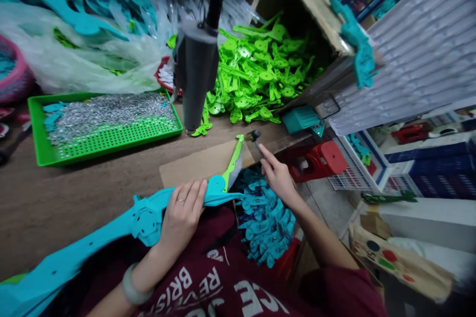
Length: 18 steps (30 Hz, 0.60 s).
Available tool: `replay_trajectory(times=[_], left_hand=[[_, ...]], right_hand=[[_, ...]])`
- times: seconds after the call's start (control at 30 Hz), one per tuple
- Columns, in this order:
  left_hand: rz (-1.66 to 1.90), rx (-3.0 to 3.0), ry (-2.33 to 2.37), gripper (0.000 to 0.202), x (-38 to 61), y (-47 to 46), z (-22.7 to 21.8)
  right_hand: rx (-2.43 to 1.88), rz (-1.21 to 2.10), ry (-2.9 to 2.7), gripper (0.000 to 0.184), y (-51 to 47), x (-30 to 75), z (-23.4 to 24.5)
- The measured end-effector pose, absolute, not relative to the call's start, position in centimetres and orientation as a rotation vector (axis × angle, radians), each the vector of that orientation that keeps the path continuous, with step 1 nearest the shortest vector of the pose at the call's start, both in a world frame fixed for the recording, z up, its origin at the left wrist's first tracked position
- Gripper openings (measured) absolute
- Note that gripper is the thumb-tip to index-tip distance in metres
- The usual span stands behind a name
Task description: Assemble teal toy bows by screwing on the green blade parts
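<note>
My left hand is closed over a long turquoise plastic piece that lies across my lap and the table edge. A green plastic arm is joined to its end at a round pivot. My right hand hovers to the right of that green arm, fingers loosely curled with the forefinger stretched toward a small dark metal part on the table. Whether it holds anything I cannot make out. Below it sits a bin of turquoise parts.
A grey press column stands mid-table. A green tray with small silver bits lies at the left. A pile of green parts spills from a cardboard box. Bags of turquoise parts lie behind. Red stool on the floor.
</note>
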State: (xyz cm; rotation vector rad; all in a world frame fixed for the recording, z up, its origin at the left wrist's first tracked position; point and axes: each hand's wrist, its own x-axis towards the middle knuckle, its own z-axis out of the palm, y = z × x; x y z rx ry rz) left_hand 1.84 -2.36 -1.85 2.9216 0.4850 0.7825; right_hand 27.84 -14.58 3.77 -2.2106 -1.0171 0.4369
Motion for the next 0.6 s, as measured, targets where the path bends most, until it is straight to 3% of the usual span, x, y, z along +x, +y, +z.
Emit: replay_trajectory(times=[0.17, 0.3, 0.5, 0.6], left_hand=[[0.774, 2.909, 0.509, 0.047, 1.9, -2.5, -1.7], [0.567, 2.979, 0.624, 0.048, 2.2, -2.8, -0.5], [0.182, 2.939, 0.573, 0.047, 2.4, -0.9, 1.0], [0.168, 2.934, 0.55, 0.044, 1.9, 0.2, 1.3]], right_hand=[[-2.246, 0.457, -1.15, 0.053, -12.6, 30.2, 4.0], [-2.189, 0.341, -1.502, 0.05, -9.7, 29.3, 7.0], [-1.686, -0.046, -2.572, 0.061, 0.3, 17.9, 9.5], [-1.421, -0.166, -2.715, 0.047, 5.4, 11.0, 8.8]])
